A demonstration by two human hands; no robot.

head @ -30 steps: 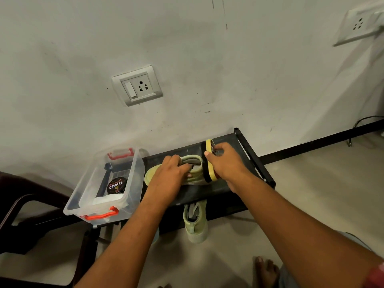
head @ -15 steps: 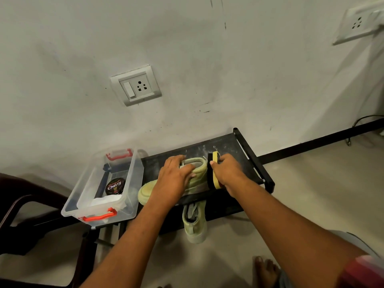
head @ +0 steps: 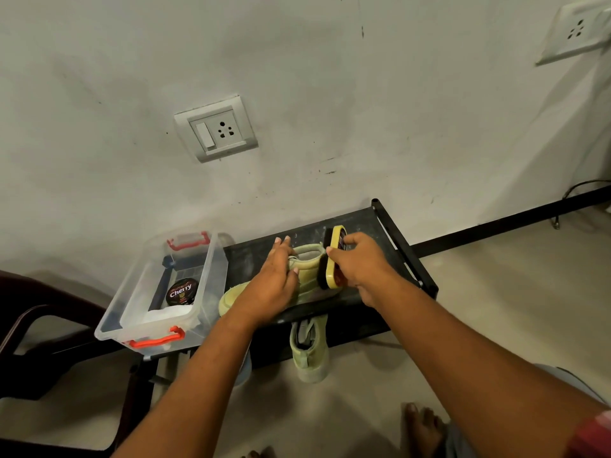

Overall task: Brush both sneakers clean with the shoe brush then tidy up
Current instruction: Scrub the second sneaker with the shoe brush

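A pale green sneaker (head: pixel 309 274) lies on the black shelf (head: pixel 363 223) with its toe pointing left. My left hand (head: pixel 274 279) presses down on its upper, fingers spread over the collar. My right hand (head: pixel 358 264) grips a yellow-backed shoe brush (head: pixel 332 262), whose dark bristles touch the sneaker's heel side. The second pale green sneaker (head: pixel 309 350) stands on the floor below the shelf's front edge, heel toward me.
A clear plastic box (head: pixel 132 312) with red handles sits left of the shelf; it holds a black Cherry polish tin (head: pixel 181 292) and a white cloth. A dark chair (head: pixel 36 325) is at far left. My bare foot (head: pixel 421 428) rests on the floor.
The brush slid down toward the sneaker's front half a second ago, and has now moved back up along the heel. My left hand stays on the shoe.
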